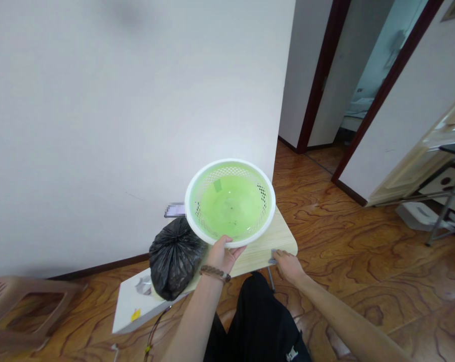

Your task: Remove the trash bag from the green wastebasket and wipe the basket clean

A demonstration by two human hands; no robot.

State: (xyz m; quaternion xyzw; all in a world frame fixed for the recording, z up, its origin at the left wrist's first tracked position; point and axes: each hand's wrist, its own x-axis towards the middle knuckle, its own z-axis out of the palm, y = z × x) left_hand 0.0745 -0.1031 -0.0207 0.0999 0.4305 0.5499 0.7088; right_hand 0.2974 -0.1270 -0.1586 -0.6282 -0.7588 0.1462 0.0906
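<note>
A round basket (231,203) with a white rim, pierced sides and a light green inside is tilted over the small wooden table. My left hand (224,255) is closed on its near rim, thumb over the edge and fingers beneath. On the table's front right, my right hand (287,264) has its fingers curled onto a small grey piece (273,257), too small to name. Left of the basket sits a knotted black plastic bag (177,259). Behind the bag lies a flat device (174,210), its screen blurred and partly hidden by the basket.
The pale wooden tabletop (284,234) stands against a white wall (137,125). A white box (131,301) with a yellow mark is at its left. Further left is a brown plastic stool (23,306). Wooden floor (344,241) extends to the right, towards a doorway and a metal-legged stool (452,196).
</note>
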